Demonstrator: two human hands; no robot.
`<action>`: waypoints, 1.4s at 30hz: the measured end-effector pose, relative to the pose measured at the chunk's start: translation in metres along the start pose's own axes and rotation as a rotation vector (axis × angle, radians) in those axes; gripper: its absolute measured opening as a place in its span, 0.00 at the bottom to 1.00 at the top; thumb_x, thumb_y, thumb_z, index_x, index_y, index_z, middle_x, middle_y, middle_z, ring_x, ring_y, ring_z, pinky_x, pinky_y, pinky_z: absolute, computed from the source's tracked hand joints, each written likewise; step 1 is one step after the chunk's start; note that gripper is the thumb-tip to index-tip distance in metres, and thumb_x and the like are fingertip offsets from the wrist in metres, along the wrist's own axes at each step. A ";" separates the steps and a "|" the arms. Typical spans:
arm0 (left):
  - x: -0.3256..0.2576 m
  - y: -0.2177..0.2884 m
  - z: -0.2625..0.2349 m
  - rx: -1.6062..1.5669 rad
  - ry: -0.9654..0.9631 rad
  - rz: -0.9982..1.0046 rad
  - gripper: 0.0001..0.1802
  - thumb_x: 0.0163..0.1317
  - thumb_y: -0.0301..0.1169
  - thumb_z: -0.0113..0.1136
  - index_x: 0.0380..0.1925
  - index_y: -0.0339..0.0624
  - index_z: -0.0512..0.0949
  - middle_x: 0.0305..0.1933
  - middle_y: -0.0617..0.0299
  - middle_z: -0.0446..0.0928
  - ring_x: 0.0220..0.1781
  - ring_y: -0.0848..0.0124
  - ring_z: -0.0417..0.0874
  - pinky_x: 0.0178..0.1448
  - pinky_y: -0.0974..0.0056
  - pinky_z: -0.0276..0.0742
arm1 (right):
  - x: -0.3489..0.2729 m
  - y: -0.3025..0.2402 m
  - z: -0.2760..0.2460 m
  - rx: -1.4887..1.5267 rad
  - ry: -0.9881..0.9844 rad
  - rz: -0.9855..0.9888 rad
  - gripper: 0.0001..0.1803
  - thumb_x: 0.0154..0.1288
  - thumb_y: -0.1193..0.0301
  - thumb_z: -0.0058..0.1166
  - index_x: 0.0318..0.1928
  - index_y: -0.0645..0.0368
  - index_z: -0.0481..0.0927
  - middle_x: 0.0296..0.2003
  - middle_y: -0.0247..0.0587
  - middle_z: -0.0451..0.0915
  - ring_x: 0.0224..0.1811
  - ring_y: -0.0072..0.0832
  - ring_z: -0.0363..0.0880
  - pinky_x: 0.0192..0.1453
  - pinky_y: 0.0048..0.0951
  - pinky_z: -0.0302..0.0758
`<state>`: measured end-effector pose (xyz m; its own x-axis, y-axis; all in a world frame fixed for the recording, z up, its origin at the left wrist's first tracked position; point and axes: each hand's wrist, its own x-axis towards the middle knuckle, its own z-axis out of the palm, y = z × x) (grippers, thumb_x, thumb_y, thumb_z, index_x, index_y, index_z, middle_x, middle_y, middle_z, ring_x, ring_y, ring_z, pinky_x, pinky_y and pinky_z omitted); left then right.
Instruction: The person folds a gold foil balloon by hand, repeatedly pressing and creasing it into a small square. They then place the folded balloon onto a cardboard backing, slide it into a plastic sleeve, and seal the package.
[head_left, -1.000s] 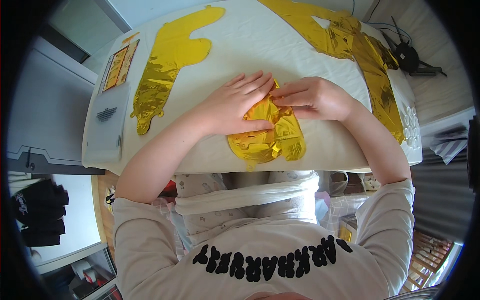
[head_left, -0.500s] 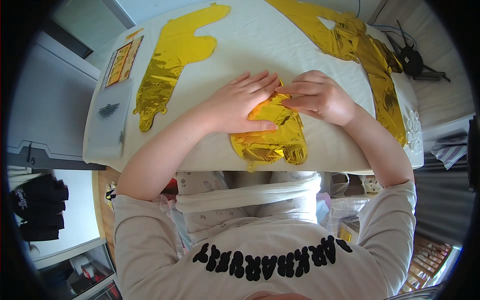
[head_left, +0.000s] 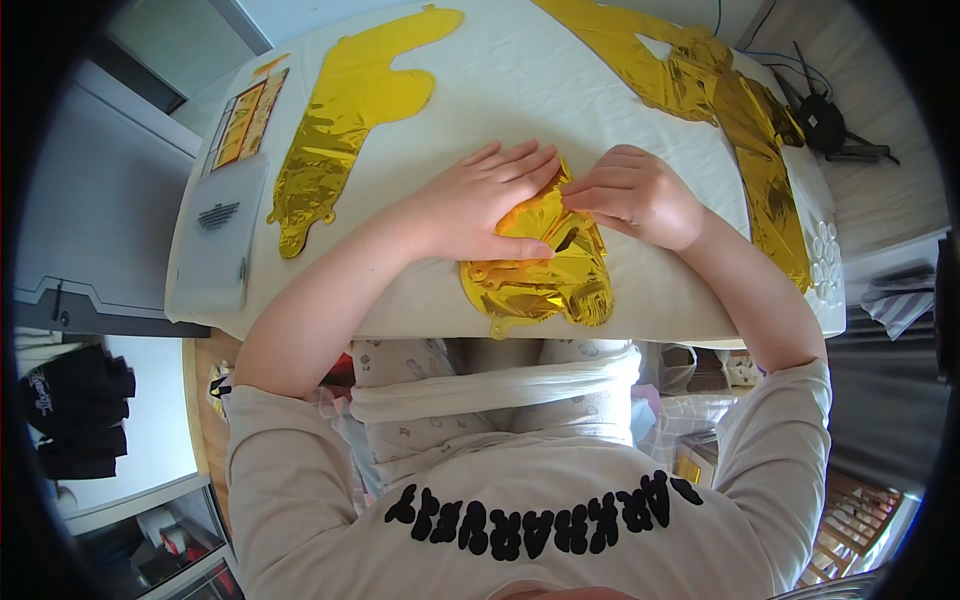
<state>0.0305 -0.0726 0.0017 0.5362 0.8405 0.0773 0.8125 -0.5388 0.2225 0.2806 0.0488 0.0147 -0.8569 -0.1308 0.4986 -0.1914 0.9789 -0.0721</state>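
Observation:
A folded, uninflated gold foil balloon (head_left: 545, 290) lies near the front edge of the white-covered table. Pressing flat on its upper left part is my left hand (head_left: 488, 208), fingers stretched out and thumb spread across the shiny foil. On the balloon's right side, my right hand (head_left: 640, 200) pinches the upper edge of the foil between thumb and fingers. The foil under my left palm is hidden.
Another flat gold foil balloon (head_left: 345, 105) lies at the left, beside a printed sheet (head_left: 243, 122) and a translucent plastic pouch (head_left: 210, 255). More gold foil (head_left: 765, 175) runs along the right. A black router-like device (head_left: 825, 122) and several clear round pieces (head_left: 825, 262) sit at the right edge.
My right hand has shifted slightly right, drawing the pinched foil edge a little away from my left hand. My left hand stays almost in place.

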 end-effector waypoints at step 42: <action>0.001 -0.002 -0.002 -0.013 -0.007 0.024 0.56 0.65 0.64 0.62 0.80 0.39 0.53 0.85 0.48 0.52 0.87 0.52 0.50 0.87 0.42 0.43 | -0.004 0.006 -0.007 0.304 -0.194 0.120 0.14 0.61 0.72 0.68 0.47 0.62 0.88 0.52 0.47 0.87 0.51 0.51 0.86 0.55 0.44 0.83</action>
<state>0.0290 -0.0711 0.0031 0.5568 0.8272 0.0761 0.7967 -0.5577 0.2330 0.2864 0.0563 0.0185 -0.9509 -0.0740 0.3005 -0.1926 0.9015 -0.3875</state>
